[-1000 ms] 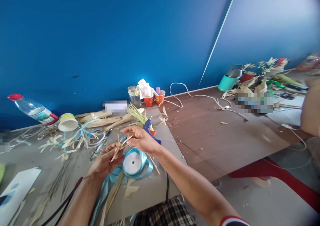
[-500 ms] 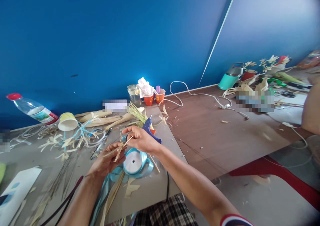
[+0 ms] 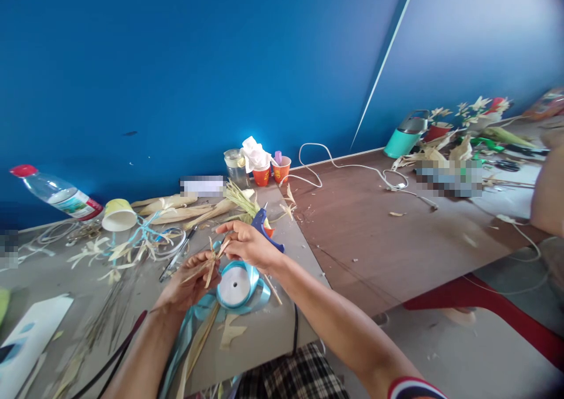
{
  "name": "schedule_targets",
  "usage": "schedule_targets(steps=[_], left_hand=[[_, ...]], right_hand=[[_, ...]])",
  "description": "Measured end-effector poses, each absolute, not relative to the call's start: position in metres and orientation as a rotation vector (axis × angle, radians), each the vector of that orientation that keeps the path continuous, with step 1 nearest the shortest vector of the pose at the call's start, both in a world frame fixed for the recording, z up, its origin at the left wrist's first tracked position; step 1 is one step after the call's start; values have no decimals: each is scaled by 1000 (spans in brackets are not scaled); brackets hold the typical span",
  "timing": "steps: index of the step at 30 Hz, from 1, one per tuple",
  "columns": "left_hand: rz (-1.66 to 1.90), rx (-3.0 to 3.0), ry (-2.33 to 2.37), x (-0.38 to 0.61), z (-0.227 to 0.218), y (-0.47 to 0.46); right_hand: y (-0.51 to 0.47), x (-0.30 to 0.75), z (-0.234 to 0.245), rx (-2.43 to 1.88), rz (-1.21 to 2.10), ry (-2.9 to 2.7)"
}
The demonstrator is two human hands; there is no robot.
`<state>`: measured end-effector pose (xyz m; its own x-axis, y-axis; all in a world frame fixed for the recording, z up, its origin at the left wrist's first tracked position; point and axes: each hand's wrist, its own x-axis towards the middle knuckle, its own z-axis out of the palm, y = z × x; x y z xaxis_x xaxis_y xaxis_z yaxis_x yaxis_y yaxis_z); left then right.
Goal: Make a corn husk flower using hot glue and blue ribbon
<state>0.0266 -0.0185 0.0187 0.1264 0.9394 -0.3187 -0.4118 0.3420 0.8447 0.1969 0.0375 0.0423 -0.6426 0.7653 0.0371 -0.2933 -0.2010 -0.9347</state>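
Note:
My left hand (image 3: 192, 278) is closed on a small corn husk flower (image 3: 212, 260), whose narrow pale strips spread out at several angles. At its right side, my right hand (image 3: 245, 246) pinches the end of one strip between thumb and fingertips. Just below the hands lies a roll of light blue ribbon (image 3: 235, 287) on a white spool. A blue glue gun (image 3: 266, 228) sits right behind my right hand, partly covered by it. Left of my hands, finished-looking husk flowers (image 3: 118, 252) with light blue ties lie on the grey table.
A yellow paper cup (image 3: 118, 215) lies beside a plastic bottle (image 3: 66, 196) with a red cap. Along the blue wall stand a glass jar (image 3: 237, 167) and red paper cups (image 3: 282, 170). A white cable (image 3: 343, 165) crosses the brown table. Another person's arm (image 3: 549, 187) shows at the right.
The husk flower has turned slightly in my left hand, and its strips point more upright. My right hand's fingertips have shifted a little along the strip. Everything else stays put.

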Motion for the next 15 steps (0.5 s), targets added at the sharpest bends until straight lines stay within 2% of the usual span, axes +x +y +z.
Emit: schedule_targets(steps=[5, 9, 12, 15], left_hand=[[1179, 689, 953, 28, 19, -16], [1274, 682, 971, 26, 16, -12], [1390, 650, 1030, 20, 13, -7], [1521, 623, 1044, 14, 9, -2]], right_hand=[[38, 196, 43, -592, 1926, -1267], [43, 193, 35, -708, 1809, -1208], [47, 192, 27, -892, 1551, -1416], [49, 194, 20, -1045, 1118, -1750]])
